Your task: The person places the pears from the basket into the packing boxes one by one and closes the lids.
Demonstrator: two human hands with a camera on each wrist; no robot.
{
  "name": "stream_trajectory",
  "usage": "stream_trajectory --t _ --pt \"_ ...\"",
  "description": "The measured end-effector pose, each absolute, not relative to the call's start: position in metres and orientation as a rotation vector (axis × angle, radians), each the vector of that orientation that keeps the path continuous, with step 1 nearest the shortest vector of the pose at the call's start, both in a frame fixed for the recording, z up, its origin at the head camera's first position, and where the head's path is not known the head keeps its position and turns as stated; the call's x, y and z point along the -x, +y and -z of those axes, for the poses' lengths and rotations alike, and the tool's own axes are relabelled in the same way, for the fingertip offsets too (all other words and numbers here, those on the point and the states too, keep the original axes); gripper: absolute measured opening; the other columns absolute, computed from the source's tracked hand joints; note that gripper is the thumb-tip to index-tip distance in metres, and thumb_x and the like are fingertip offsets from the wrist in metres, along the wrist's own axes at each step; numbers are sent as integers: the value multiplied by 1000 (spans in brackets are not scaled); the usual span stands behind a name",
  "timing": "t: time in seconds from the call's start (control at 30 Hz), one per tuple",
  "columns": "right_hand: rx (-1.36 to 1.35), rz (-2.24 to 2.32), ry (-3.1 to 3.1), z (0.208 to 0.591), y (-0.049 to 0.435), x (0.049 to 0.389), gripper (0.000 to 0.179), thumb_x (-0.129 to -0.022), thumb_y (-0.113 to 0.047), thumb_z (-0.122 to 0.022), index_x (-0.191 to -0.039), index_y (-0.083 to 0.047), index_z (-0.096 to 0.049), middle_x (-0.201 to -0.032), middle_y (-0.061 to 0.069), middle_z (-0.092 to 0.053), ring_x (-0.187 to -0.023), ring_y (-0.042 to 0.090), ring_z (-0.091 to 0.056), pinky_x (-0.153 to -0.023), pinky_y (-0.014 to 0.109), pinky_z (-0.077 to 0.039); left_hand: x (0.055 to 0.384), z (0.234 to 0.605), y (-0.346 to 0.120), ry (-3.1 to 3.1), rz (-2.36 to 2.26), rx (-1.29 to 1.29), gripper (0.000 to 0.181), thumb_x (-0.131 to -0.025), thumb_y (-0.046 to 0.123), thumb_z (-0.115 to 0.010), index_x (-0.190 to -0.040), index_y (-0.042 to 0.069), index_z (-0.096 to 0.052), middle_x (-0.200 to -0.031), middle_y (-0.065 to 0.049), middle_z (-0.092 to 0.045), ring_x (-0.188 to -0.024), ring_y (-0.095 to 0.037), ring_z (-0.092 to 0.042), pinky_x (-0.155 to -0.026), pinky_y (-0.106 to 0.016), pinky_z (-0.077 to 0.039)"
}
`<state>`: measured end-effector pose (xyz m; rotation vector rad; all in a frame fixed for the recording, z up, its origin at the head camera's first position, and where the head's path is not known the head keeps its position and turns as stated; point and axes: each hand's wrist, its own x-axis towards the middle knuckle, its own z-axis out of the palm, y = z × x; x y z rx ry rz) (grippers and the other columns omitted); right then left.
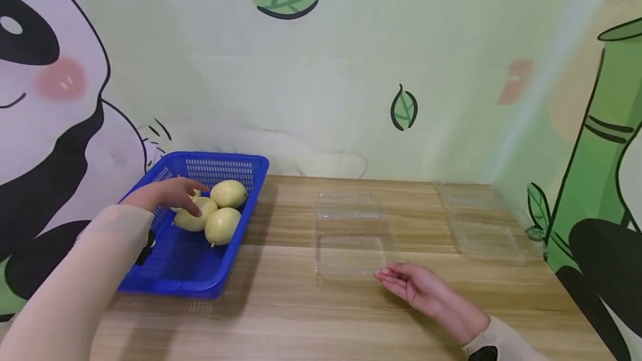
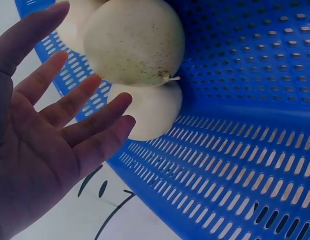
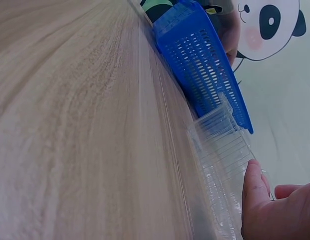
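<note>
In the head view my left hand (image 1: 173, 196) is over several pale yellow melons (image 1: 228, 194) in a blue plastic basket (image 1: 175, 283). Its fingers are spread and hold nothing; the left wrist view shows the palm beside a speckled melon (image 2: 135, 42) with a short stem. Whether a fingertip touches a melon I cannot tell. A clear plastic box (image 1: 351, 255) lies in the middle of the table. At its near right corner are the fingertips of my right hand (image 1: 421, 288), the fingers fairly straight. The right wrist view places this hand along the box's rim.
A second clear plastic container (image 1: 484, 233) lies at the table's right side, near the wall. Behind the wooden table (image 1: 301, 322) rises a wall cloth (image 1: 326, 99) printed with pandas, leaves and bamboo. The basket stands at the table's left.
</note>
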<state>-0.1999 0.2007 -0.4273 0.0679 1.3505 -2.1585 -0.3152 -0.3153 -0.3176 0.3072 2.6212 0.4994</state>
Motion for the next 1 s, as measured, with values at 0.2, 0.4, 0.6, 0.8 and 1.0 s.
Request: stream_trajectory --t 0.2,0.4,0.6,0.8,1.0 --pt "-60 2148 1379 427 199 201 28 -108 -4 -38 -101 -5 -65 -93 3 -75 -92 9 -74 -90 19 -60 318 323 -313 2592 -518 -231 76 -87 12 -72 -150 -10 -34 -148 -51 -30 -136 -62 -39 -105 -69 -47" --pt "-60 2150 1377 428 198 201 29 -109 -4 -38 -99 -6 -65 -93 3 -75 -92 9 -74 -89 19 -60 320 330 -311 2636 -470 -265 77 -81 10 -73 -145 -14 -38 -146 -50 -34 -135 -62 -39 -112 -64 -43" --pt "-62 2162 1376 428 197 200 28 -109 -5 -39 -101 -6 -66 -94 3 -75 -92 9 -74 -90 19 -60 327 337 -311 2730 -348 -328 74 -77 10 -75 -139 -15 -45 -138 -44 -49 -124 -55 -51 -107 -57 -48" --pt "-69 2174 1381 428 196 202 31 -109 -5 -36 -99 -6 -66 -92 3 -75 -91 9 -74 -88 19 -60 332 341 -307 2702 -384 -267 77 -73 7 -75 -142 -13 -45 -138 -38 -51 -116 -44 -53 -105 -53 -48" --pt "-75 2184 1374 429 196 201 29 -109 -4 -35 -102 -3 -64 -92 4 -74 -91 9 -74 -88 19 -60 335 347 -305 2670 -383 -232 78 -73 10 -76 -142 -12 -46 -135 -35 -54 -116 -42 -53 -106 -54 -47"
